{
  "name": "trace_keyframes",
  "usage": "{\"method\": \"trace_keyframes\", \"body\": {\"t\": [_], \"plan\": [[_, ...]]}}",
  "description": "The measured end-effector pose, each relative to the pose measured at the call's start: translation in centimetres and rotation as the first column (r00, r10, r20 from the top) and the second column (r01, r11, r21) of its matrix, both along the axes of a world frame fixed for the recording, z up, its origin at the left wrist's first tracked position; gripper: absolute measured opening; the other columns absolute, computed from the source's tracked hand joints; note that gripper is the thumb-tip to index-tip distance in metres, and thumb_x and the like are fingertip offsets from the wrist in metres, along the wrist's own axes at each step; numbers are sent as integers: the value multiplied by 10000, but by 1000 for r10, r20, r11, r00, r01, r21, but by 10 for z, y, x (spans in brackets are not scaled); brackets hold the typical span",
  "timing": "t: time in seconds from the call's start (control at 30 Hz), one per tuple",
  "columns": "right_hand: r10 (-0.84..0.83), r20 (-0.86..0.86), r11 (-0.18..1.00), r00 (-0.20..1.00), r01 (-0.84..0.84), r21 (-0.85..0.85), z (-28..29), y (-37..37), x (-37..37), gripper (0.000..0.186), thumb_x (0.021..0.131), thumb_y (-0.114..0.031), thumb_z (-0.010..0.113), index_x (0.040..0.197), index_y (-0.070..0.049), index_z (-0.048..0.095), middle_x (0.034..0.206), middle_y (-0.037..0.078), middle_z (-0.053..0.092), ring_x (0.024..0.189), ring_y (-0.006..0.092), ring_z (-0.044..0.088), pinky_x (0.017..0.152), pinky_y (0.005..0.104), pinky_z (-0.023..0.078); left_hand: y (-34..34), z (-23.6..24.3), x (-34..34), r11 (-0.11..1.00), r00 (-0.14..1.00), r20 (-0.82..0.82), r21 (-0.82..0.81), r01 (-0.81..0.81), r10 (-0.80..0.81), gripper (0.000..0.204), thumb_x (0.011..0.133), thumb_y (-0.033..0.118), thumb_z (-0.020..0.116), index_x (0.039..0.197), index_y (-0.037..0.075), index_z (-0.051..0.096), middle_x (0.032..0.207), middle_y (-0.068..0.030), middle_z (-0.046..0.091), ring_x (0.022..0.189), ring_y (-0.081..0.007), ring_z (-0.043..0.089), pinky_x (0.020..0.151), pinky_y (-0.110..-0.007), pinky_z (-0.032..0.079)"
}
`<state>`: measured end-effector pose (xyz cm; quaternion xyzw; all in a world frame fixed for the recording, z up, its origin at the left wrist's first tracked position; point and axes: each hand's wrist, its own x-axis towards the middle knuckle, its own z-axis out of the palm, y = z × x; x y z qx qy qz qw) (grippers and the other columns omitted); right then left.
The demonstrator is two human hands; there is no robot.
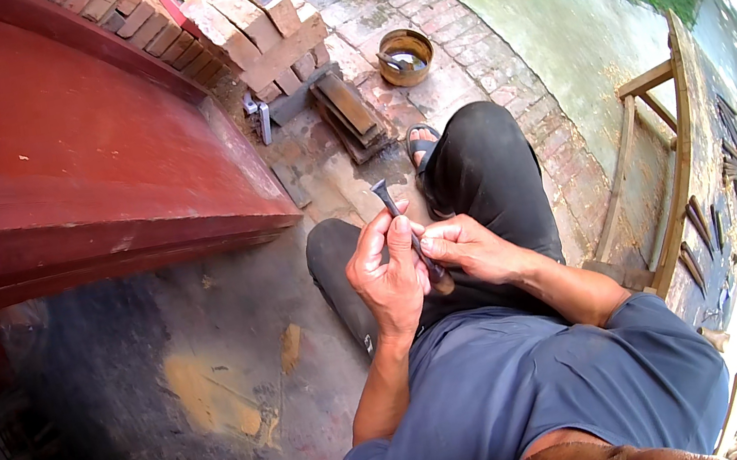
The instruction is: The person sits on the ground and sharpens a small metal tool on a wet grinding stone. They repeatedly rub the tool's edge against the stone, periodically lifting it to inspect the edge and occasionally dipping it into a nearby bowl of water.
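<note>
A dark metal chisel-like tool (392,209) with a flared top end stands tilted over my lap. My left hand (386,271) wraps around its shaft from the left. Fingertips of my right hand (468,250) pinch the lower part of the shaft, near a small brownish butt end (442,285). Both hands touch each other over my black-trousered knees (483,151). I sit low, with a sandalled foot (420,146) on the brick paving.
A large dark-red wooden piece (73,174) lies to my left. Stacked bricks (253,24), wood offcuts (350,110) and a hammer (262,119) lie ahead, with a round bowl (406,56) beyond. A wooden frame (663,168) stands at right, several carving tools (699,231) past it.
</note>
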<state>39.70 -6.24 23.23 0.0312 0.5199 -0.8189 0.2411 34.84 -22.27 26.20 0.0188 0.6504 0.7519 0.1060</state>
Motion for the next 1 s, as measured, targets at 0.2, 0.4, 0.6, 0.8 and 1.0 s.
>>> {"method": "trace_keyframes", "body": {"t": [0.2,0.4,0.6,0.8,1.0], "plan": [[-220,-98,975,971,223,16,22,23,-9,429,1017,-126,796,1411,12,700,1307,88,761,1154,131,701,945,289,569,-8,5,9,964,944,-330,-258,-70,-20,226,1095,142,692,1186,-45,781,871,-47,700,791,-106,639,713,-279,495],[-208,-139,978,968,209,-9,44,26,-11,489,960,-109,854,1411,16,712,1378,135,750,1201,212,732,1037,369,591,-10,2,19,943,900,-421,-329,-42,-107,199,1072,124,717,1156,-44,782,832,-71,688,744,-151,623,677,-301,468],[-242,-107,970,964,239,-36,37,27,-7,341,954,-66,851,1280,15,794,1309,142,786,1168,176,737,1032,354,596,-14,2,27,918,908,-389,-396,-13,-155,189,1065,110,719,1143,-53,772,801,-77,676,740,-164,623,680,-316,468],[-260,-65,965,963,260,-20,36,29,-8,336,965,-46,826,1291,25,786,1236,119,806,1130,149,737,1021,332,584,-17,2,31,885,932,-323,-465,-6,-164,181,1062,105,718,1146,-40,785,799,-68,671,741,-151,625,683,-310,470],[-257,-71,966,964,258,2,31,31,-9,345,978,-29,795,1318,25,775,1182,93,818,1075,124,740,982,302,579,-18,-2,32,871,942,-295,-492,-5,-161,170,1055,94,723,1151,-27,796,814,-63,678,741,-140,628,684,-301,474]]}}
